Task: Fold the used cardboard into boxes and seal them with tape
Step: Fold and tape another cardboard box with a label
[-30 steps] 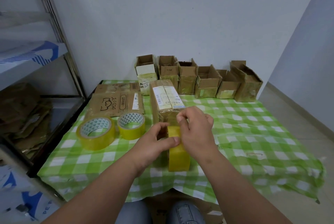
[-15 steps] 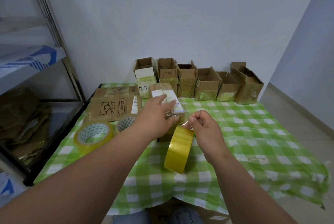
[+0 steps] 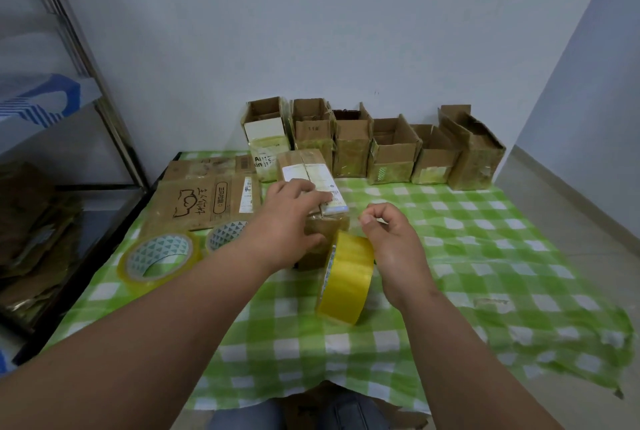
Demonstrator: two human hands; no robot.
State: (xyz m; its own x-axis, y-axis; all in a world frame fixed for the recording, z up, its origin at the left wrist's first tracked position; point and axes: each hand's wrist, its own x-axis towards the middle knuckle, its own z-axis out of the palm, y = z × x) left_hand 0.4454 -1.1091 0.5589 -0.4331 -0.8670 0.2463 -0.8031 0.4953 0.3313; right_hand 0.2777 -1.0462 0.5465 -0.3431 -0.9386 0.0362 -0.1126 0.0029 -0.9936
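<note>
Since a second ago, our left hand [image 3: 294, 221] has left the yellow roll of glossy packing tape [image 3: 346, 277] and reached forward onto the small brown cardboard box with a white printed label [image 3: 311, 176], and our right hand [image 3: 391, 239] has drawn back to the right of it. We see the left grip spread, fingers flat on the label and thumb low against the box's near, tape-shiny face. We see the right grip pressed together, thumb and forefinger pinching a thin clear strip of tape that runs toward the box; the strip is faint and its end is hard to make out. Below that hand the yellow roll hangs tilted on edge over the green-and-white checked cloth of the worktop [image 3: 485, 256], near the middle. To the left lie two flat rings of clear tape with white patterned cores [image 3: 157, 256], and behind them a flattened sheet of brown cardboard with black print [image 3: 204, 201]. Along the wall stands a row of open, creased cardboard boxes [image 3: 391, 149], their lower sides glossy with tape.
</note>
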